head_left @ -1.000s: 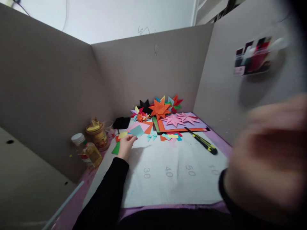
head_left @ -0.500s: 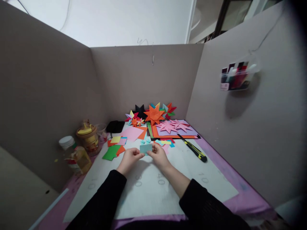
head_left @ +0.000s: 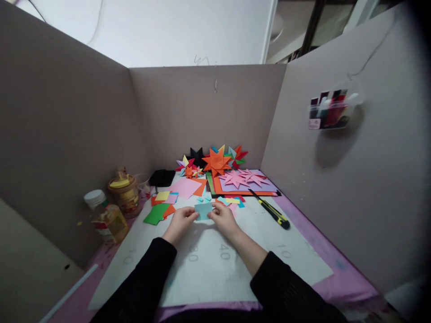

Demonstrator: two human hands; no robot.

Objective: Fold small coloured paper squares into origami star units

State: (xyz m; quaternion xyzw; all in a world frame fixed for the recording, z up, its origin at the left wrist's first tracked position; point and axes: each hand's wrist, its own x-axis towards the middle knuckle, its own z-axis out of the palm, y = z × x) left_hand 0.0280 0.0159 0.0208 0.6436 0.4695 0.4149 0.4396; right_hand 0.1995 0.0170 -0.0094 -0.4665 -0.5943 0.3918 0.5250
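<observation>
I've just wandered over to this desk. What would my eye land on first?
Probably the big orange paper star near the back panel, with two pink stars lying just in front of it to the right. Closer in, the left hand and right hand hold a small light-blue paper between them, above the white sheet. To their right lies a black-and-yellow cutter.

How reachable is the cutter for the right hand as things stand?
Probably yes: the cutter lies to the right of the right hand, with only bare white sheet showing between them. That hand is pinching the light blue paper, though, so it would likely need to let go first.
</observation>
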